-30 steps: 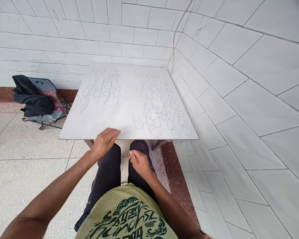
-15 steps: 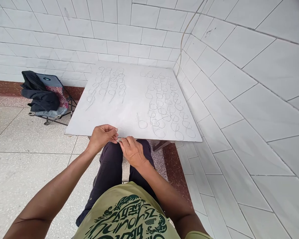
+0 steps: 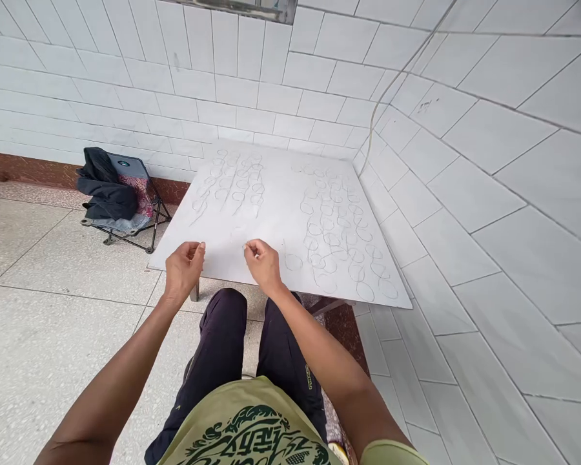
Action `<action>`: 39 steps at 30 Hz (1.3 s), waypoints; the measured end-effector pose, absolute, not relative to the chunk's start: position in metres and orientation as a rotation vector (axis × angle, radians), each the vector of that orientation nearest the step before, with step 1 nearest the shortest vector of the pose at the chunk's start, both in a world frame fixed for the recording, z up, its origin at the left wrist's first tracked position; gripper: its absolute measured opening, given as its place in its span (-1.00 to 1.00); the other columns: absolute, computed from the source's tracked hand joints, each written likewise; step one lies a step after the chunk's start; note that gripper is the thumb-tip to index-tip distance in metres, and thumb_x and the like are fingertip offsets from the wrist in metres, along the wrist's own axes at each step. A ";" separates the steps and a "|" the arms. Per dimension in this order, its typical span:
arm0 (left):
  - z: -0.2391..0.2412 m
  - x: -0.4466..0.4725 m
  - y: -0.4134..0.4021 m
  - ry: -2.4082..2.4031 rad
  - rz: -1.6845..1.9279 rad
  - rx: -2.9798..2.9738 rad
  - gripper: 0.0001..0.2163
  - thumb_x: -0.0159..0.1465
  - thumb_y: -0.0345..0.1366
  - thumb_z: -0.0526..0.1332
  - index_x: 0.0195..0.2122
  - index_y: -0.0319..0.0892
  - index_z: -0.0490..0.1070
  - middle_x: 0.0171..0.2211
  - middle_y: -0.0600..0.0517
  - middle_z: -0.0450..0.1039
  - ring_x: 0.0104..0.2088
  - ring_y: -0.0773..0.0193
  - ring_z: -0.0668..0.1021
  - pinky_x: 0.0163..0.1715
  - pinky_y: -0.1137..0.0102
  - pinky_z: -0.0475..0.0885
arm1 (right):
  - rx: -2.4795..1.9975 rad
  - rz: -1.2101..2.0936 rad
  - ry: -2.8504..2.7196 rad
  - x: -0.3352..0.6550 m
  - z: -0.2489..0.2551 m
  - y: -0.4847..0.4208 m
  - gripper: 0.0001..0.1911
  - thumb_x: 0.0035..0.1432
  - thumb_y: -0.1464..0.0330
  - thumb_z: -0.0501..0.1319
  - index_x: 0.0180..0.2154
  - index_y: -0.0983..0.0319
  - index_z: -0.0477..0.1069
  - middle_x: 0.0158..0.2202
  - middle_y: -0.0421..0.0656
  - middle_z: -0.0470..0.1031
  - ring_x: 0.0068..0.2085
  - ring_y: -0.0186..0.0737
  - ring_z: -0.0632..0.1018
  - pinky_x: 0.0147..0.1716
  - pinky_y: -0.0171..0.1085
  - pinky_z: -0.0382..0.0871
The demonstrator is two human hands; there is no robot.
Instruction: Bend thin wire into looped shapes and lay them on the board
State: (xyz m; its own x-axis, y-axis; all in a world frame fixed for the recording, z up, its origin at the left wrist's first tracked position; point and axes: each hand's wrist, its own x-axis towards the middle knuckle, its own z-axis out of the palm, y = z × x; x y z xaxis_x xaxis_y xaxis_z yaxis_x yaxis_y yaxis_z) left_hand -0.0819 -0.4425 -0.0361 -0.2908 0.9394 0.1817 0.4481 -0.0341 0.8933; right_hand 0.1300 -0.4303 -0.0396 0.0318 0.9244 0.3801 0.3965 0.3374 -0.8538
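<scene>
I sit before a low white board (image 3: 271,219) laid out with many thin wire loops. One group of wire loops (image 3: 232,184) lies at the far left, a bigger group of loops (image 3: 339,226) on the right. My left hand (image 3: 183,271) hovers over the board's near edge with thumb and forefinger pinched. My right hand (image 3: 262,261) is beside it, fingers also pinched. A very thin strand seems to run between the two hands; it is too fine to make out. A single wire loop (image 3: 293,261) lies just right of my right hand.
A folding stool (image 3: 121,194) with dark clothes piled on it stands on the tiled floor at the left. White tiled walls close in behind and to the right of the board. A thin cable (image 3: 392,84) hangs down the corner.
My hands met in a pinch at the board's near edge, then rose over the board and drew apart. The view has tilted up and swung right.
</scene>
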 end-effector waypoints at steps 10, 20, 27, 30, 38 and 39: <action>-0.097 -0.112 -0.413 2.051 1.388 2.123 -0.78 0.42 -0.23 0.09 -0.22 -0.18 0.49 -0.38 -0.06 0.50 -0.34 0.15 0.53 -0.24 0.31 0.36 | -1.370 1.280 -1.055 0.057 -0.034 -0.306 -0.90 0.22 0.40 0.22 -0.38 0.25 0.42 -0.43 -0.22 0.53 -0.60 -0.45 0.44 -0.67 -0.41 0.11; -0.097 -0.110 -0.416 2.057 1.417 2.190 -0.85 0.40 -0.29 0.12 -0.26 -0.16 0.46 -0.44 -0.02 0.46 -0.39 0.18 0.49 -0.32 0.32 0.30 | -1.655 1.173 -1.116 0.029 -0.044 -0.263 -0.85 0.17 0.53 0.28 -0.43 0.26 0.41 -0.51 -0.17 0.54 -0.70 -0.37 0.42 -0.67 -0.36 0.24; -0.096 -0.109 -0.416 2.053 1.433 2.198 -0.85 0.41 -0.29 0.12 -0.28 -0.14 0.43 -0.44 -0.01 0.45 -0.41 0.19 0.48 -0.33 0.32 0.30 | -1.720 1.139 -1.158 0.029 -0.033 -0.263 -0.85 0.27 0.48 0.26 -0.38 0.26 0.38 -0.49 -0.14 0.53 -0.67 -0.32 0.48 -0.66 -0.36 0.27; -0.096 -0.110 -0.416 2.050 1.443 2.191 -0.85 0.41 -0.30 0.12 -0.29 -0.13 0.42 -0.46 0.00 0.43 -0.40 0.18 0.48 -0.32 0.32 0.30 | -1.653 1.106 -1.228 0.034 -0.029 -0.280 -0.79 0.34 0.40 0.21 -0.40 0.25 0.37 -0.47 -0.15 0.54 -0.63 -0.35 0.50 -0.61 -0.37 0.30; -0.099 -0.111 -0.412 2.078 1.368 2.159 -0.84 0.40 -0.27 0.12 -0.28 -0.15 0.44 -0.44 -0.02 0.42 -0.34 0.14 0.49 -0.28 0.31 0.30 | -1.490 0.704 -1.714 0.169 -0.004 -0.337 -0.81 0.33 0.38 0.15 -0.34 0.24 0.46 -0.40 -0.21 0.54 -0.49 -0.34 0.47 -0.43 -0.35 0.30; -0.099 -0.111 -0.411 2.085 1.365 2.150 -0.85 0.39 -0.27 0.12 -0.28 -0.15 0.44 -0.43 -0.02 0.43 -0.34 0.14 0.49 -0.28 0.31 0.30 | -1.480 0.570 -1.867 0.193 0.001 -0.348 -0.80 0.34 0.38 0.14 -0.33 0.25 0.48 -0.40 -0.19 0.54 -0.44 -0.30 0.48 -0.37 -0.33 0.31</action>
State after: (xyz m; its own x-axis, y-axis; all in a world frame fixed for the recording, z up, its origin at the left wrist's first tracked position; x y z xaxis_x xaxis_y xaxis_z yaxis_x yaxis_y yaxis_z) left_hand -0.1106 -0.4113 -0.0989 -0.1398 0.7611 0.6333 0.8849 -0.1910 0.4248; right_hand 0.1929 -0.3483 0.0006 -0.1241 0.9634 0.2374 0.6665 0.2582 -0.6994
